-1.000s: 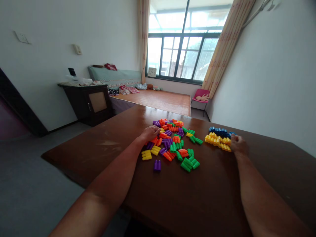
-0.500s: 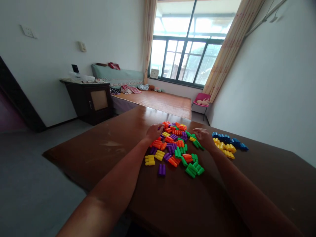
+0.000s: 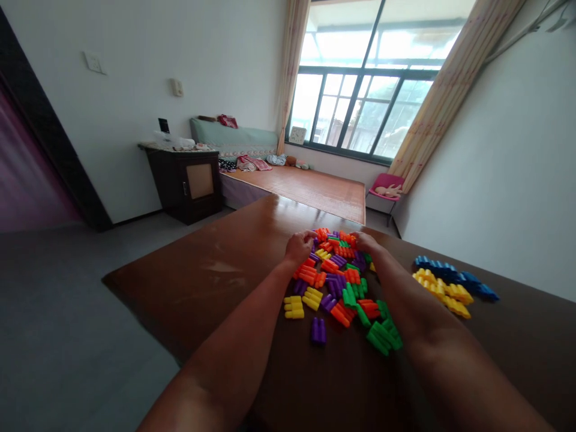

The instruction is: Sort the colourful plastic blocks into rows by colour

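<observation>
A loose pile of plastic building blocks, each like several small tubes joined side by side, lies on the brown table (image 3: 234, 240). My left hand (image 3: 300, 247) is at the far left edge of the pile, its fingers curled in beside purple and orange pieces; what they hold, if anything, is hidden. At the pile's far right edge, my right hand (image 3: 365, 242) has its fingers closed at an orange block (image 3: 348, 239). Nearer me lie a yellow block (image 3: 294, 307), a purple block (image 3: 318, 331) and joined green blocks (image 3: 384, 337).
Right of my right forearm lie a joined row of yellow blocks (image 3: 443, 292) and a row of blue blocks (image 3: 456, 276). Beyond the table are a bed (image 3: 310, 186), a dark cabinet (image 3: 184, 186) and a pink chair (image 3: 387, 183).
My right hand has moved left and closed in on the orange pieces at the pile's far side. My left hand stays by the pile's left edge. The view has turned slightly left.
</observation>
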A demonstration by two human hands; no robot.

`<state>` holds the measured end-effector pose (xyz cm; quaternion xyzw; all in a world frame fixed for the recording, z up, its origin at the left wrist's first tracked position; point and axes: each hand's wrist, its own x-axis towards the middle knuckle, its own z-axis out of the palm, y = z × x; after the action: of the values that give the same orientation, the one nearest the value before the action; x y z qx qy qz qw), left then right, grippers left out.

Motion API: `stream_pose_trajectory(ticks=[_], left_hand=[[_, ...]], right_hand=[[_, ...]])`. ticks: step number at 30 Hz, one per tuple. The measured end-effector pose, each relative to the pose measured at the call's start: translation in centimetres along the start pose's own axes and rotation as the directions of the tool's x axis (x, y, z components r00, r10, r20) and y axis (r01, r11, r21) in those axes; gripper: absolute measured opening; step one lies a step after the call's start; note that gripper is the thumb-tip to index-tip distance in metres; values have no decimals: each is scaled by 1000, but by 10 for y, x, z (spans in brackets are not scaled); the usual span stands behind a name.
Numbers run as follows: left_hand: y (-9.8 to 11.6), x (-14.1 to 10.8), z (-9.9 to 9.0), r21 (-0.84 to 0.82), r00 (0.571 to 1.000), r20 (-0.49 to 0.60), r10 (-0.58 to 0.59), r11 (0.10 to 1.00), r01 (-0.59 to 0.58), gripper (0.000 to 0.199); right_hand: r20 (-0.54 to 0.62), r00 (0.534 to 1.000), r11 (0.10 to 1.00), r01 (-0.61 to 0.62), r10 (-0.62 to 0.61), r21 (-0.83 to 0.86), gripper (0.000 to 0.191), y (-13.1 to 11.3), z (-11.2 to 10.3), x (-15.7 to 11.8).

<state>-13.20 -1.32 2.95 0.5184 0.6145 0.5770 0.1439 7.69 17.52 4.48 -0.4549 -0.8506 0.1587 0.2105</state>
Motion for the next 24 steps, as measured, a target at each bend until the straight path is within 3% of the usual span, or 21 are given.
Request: stream_pose_trajectory(ticks=[3,5,8,10,12,15,18,20,21,23,24], left_hand=[[1,0,-1,-6,1000,-3,21,1000,-21,20],[3,2,-2,-43,999,-20,29,999,-30,19],[8,6,-2,-264,997,-66,-33,964,15,20],[11,8,-3,-449,991,-76,-114,891,68,21],[11,8,-6,-533,981,-80,-174,840,105,21],[7,9,-12,-479,972,-117,-204,869,124,18],[2,10,-16,-408,968,-161,-193,906,113,18],[-1,11,-18,-366,966,-187,-181,925,102,20],[-2,11,-19,-350,964,-199,-177,932,99,21],[-4,12,-19,-325,962,-213,-170,941,94,22],[-6,12,-19,-315,963,-215,-165,945,92,22]], right_hand=[[59,997,993,-64,58,101,34,1,-10,-10],[92,993,960,-91,69,264,37,1,-20,-21],[76,997,847,-58,21,529,45,0,-35,-47],[45,999,759,-38,12,650,52,-1,-43,-67],[8,999,684,-37,45,728,56,-1,-51,-88],[-60,991,617,-28,121,786,56,4,-64,-116],[-171,962,584,14,214,812,55,30,-87,-142],[-316,891,589,69,327,805,53,64,-106,-163],[-393,827,608,80,401,790,52,84,-116,-175],[-502,684,678,15,529,735,47,129,-131,-201],[-522,640,714,-59,564,698,44,150,-136,-215]])
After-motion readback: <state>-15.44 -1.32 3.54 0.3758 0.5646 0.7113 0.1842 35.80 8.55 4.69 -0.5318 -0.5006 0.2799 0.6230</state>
